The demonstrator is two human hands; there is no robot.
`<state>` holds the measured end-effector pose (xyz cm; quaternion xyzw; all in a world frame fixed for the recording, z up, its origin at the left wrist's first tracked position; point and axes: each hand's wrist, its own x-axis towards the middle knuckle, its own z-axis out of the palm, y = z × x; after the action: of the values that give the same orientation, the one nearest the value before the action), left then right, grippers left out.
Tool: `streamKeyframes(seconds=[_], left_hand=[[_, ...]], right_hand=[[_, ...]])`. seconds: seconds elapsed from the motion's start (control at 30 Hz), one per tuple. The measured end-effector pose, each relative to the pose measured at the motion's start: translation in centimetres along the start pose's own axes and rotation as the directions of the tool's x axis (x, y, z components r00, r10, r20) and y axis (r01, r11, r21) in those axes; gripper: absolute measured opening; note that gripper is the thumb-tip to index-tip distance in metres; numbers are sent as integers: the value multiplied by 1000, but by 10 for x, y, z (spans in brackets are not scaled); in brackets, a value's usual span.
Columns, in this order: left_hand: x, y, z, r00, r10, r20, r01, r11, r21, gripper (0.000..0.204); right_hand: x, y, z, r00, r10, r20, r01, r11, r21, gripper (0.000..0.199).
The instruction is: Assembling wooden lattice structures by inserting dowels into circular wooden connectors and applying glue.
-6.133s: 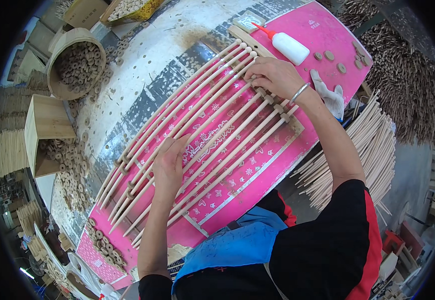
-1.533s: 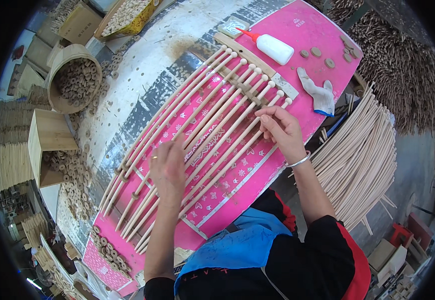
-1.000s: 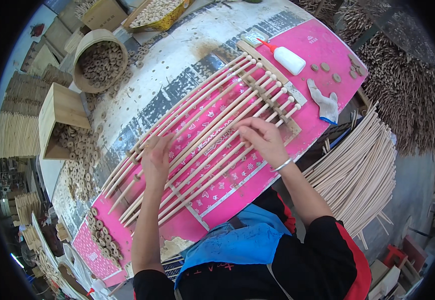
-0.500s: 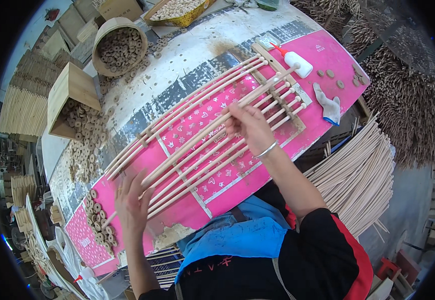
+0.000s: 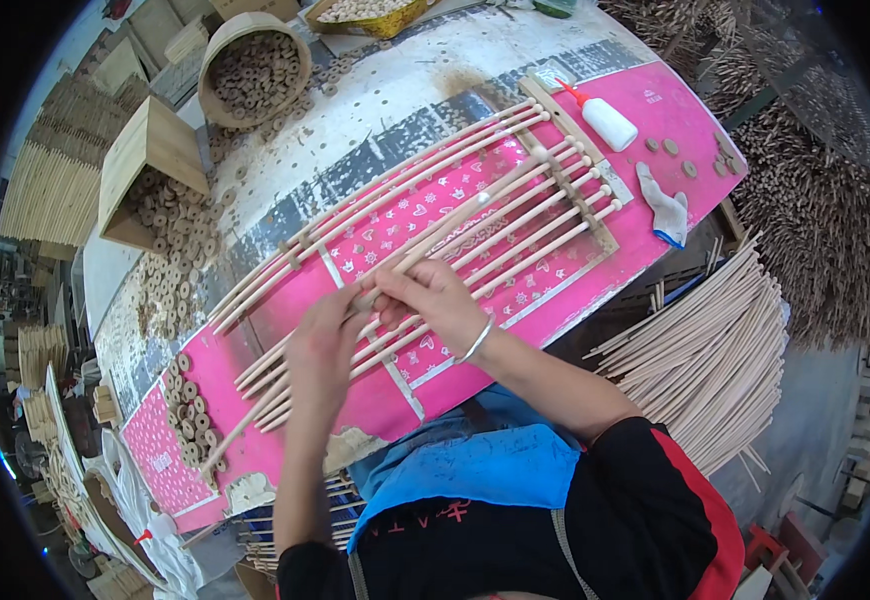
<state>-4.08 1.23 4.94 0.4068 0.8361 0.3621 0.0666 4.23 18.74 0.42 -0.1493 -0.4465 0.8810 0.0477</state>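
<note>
Both my hands meet over the middle of a row of pale wooden sticks with round knobs at their right ends. My left hand (image 5: 321,345) is closed around a wooden stick (image 5: 245,425) whose lower end reaches toward the small wooden rings. Right beside it, my right hand (image 5: 433,300) has its fingers curled in a pinch on a stick, seemingly the same one; the fingertips partly hide it. Beneath lie several knobbed sticks (image 5: 515,255), their right ends resting on a notched wooden strip (image 5: 577,195). Two more sticks (image 5: 415,170) lie at the far side.
Wooden rings (image 5: 190,415) lie at the pink tabletop's left. More spill from a round tub (image 5: 217,105) and a wooden box (image 5: 150,150). A white glue bottle (image 5: 610,125) and a glove (image 5: 665,208) lie to the right. Loose sticks (image 5: 705,360) are heaped beside the table.
My right hand has slid down-left along the sticks, and my left hand has moved up and right to meet it. The held stick's knobbed end has come down-left toward the row.
</note>
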Motion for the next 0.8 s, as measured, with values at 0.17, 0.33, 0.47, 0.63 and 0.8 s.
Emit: streamKeyframes(seconds=[0.17, 0.33, 0.47, 0.63, 0.8], left_hand=[[13, 11, 12, 984, -161, 74, 174, 956, -235, 61], [10, 9, 14, 986, -124, 110, 148, 957, -250, 61], [0, 1, 4, 973, -195, 120, 222, 930, -293, 54], [-9, -12, -3, 964, -209, 163, 252, 913, -321, 51], [-9, -16, -1, 972, -191, 135, 221, 942, -253, 43]], right_hand=[[1, -5, -19, 984, -149, -99, 152, 988, 28, 27], [-3, -2, -24, 998, -43, 39, 46, 995, -90, 33], [2, -19, -56, 981, -158, -116, 150, 986, -77, 27], [8, -52, -106, 933, -293, -208, 261, 951, -169, 27], [0, -57, -104, 953, -242, -183, 219, 966, -137, 35]])
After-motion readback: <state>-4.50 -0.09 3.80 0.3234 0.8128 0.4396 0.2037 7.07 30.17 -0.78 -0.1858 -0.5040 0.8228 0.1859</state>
